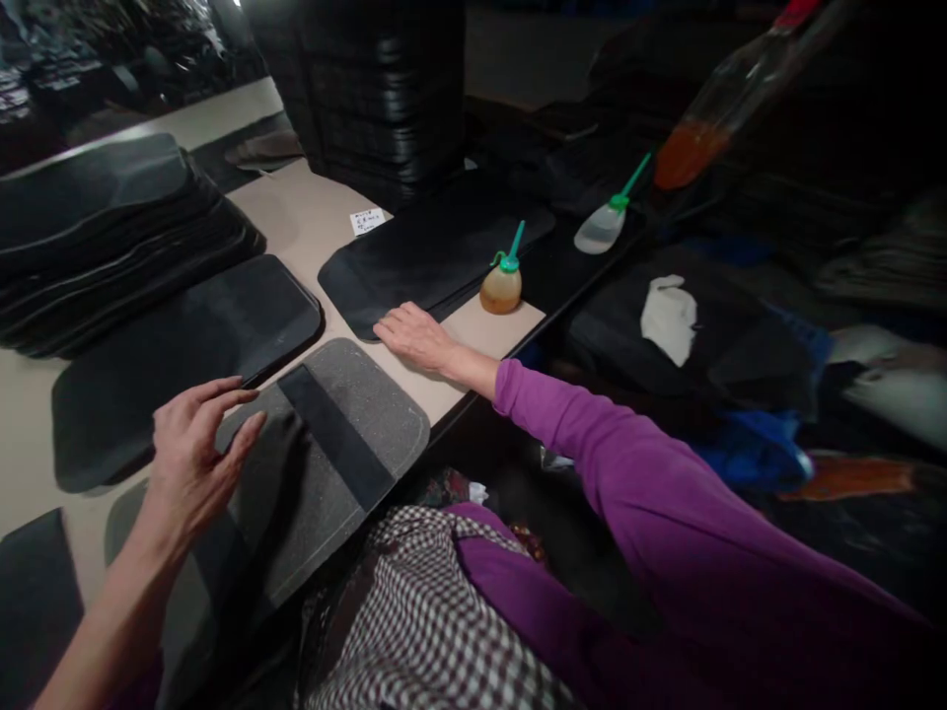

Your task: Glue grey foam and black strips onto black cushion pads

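Note:
My left hand (pixel 196 444) hovers over a grey panel (pixel 285 483) with rounded corners and darker strips across it. Its thumb and fingers are apart, with nothing between them, close to the edge of a black panel (pixel 188 350) on the left. Further forward, my right hand (pixel 415 337) has its fingers bent together at the near corner of another black panel (pixel 421 256). The thumb of that hand is hidden. Beside it stands a squat squeeze bottle (pixel 501 286) with a green spout and brownish liquid inside.
A stack of black panels (pixel 110 237) fills the left side. Behind rises a tall dark stack (pixel 362 99), near a small handwritten label (pixel 368 221). A second green-spouted bottle (pixel 601 229) and a bottle of orange liquid (pixel 695 148) are at the right. A white cloth (pixel 668 318) lies beyond the table edge.

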The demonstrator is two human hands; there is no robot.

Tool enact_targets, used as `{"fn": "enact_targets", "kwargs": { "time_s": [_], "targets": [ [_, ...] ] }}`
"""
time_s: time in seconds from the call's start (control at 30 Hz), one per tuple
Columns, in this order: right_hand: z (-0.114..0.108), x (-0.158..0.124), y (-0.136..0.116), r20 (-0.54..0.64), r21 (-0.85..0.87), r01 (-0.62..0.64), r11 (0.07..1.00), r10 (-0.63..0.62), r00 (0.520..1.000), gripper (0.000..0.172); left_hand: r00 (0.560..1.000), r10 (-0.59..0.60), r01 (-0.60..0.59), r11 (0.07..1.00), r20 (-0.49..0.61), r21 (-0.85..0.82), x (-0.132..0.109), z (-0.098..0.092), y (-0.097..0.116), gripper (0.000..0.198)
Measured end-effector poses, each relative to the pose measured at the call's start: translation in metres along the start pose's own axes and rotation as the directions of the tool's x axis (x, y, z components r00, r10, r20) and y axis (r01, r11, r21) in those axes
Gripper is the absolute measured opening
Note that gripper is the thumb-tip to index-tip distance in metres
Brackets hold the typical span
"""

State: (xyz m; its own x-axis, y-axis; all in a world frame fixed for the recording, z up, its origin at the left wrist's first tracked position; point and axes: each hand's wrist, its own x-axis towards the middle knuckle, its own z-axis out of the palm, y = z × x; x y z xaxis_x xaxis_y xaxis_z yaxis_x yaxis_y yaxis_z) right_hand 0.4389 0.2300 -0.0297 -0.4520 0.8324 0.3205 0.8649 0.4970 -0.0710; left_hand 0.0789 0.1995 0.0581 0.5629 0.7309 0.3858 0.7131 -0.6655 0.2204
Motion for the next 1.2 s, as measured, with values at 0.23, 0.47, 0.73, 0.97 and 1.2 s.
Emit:
{"fn": "enact_targets", "kwargs": {
  "time_s": [0.23, 0.47, 0.73, 0.97, 1.2],
  "targets": [
    [-0.005, 0.001, 0.008, -0.090, 0.200, -0.129, 0.971, 0.149, 0.985, 0.021, 0.998, -0.060, 0.063, 0.991, 0.035, -0.117, 0.022, 0.017, 0.020, 0.034],
    [-0.032, 0.009, 0.005, -0.315, 0.457, -0.235, 0.858, 0.403, 0.860, 0.015, 0.857, -0.394, 0.505, 0.512, 0.332, -0.695, 0.056, 0.047, 0.057, 0.057],
    [-0.038, -0.021, -0.054, -0.510, 0.656, 0.164, 0.737, 0.272, 0.816, 0.014, 0.667, -0.410, 0.583, -0.232, 0.622, -0.779, 0.115, 0.068, 0.076, 0.066],
    [-0.057, -0.001, -0.003, -0.145, 0.444, -0.396, 0.804, 0.500, 0.854, 0.038, 0.686, -0.621, 0.530, 0.068, 0.380, -0.845, 0.113, 0.063, 0.068, 0.048],
    [-0.045, 0.067, 0.100, 0.027, 0.098, -0.831, 0.547, 0.833, 0.552, 0.051, 0.765, -0.573, 0.494, 0.233, 0.293, -0.837, 0.102, 0.059, 0.060, 0.042]
  ]
}}
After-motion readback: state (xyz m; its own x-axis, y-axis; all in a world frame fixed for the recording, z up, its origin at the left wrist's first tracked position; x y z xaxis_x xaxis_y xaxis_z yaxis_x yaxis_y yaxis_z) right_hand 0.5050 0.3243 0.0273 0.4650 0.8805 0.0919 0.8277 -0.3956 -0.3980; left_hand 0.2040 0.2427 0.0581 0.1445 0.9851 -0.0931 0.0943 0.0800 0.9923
